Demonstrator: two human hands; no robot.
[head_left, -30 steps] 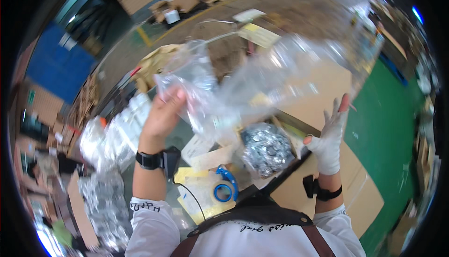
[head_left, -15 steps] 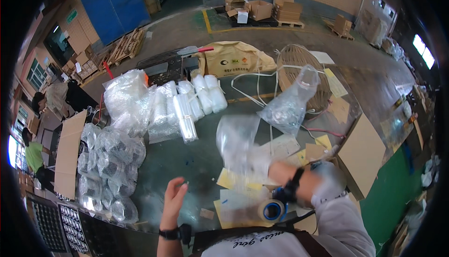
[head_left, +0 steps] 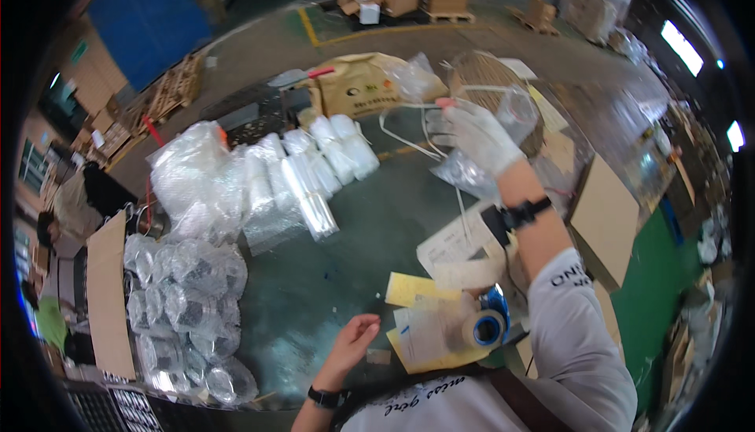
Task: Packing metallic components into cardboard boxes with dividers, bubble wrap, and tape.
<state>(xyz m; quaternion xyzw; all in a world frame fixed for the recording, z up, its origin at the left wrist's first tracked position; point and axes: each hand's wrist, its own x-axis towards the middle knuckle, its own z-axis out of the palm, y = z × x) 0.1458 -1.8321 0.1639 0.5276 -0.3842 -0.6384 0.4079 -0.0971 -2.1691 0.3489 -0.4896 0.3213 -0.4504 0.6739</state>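
My right hand [head_left: 480, 137], in a white glove, reaches to the far side of the table with its fingers stretched out and nothing visibly held. Just beyond its fingertips a crumpled clear plastic bag [head_left: 417, 78] is at the top of a tan printed sack [head_left: 355, 94]. Beneath the glove another clear plastic bag [head_left: 465, 174] lies partly hidden against a brown ribbed bundle [head_left: 481, 72] with white straps. My left hand [head_left: 354, 343] is bare and empty, loosely open above the near edge. A blue tape dispenser [head_left: 494, 306] with a tape roll stands near my right elbow.
Several bubble-wrapped round pieces [head_left: 189, 298] fill the left side beside a cardboard flap [head_left: 110, 298]. Behind them lie bubble wrap [head_left: 197, 180] and clear plastic rolls [head_left: 308, 196]. Papers [head_left: 452, 247] and a cardboard box [head_left: 604, 220] are on the right. Two people stand at far left.
My right hand swung forward and away, releasing the clear plastic bag, which is now by the tan sack. My left hand moved slightly right and its fingers relaxed. The view turned a little.
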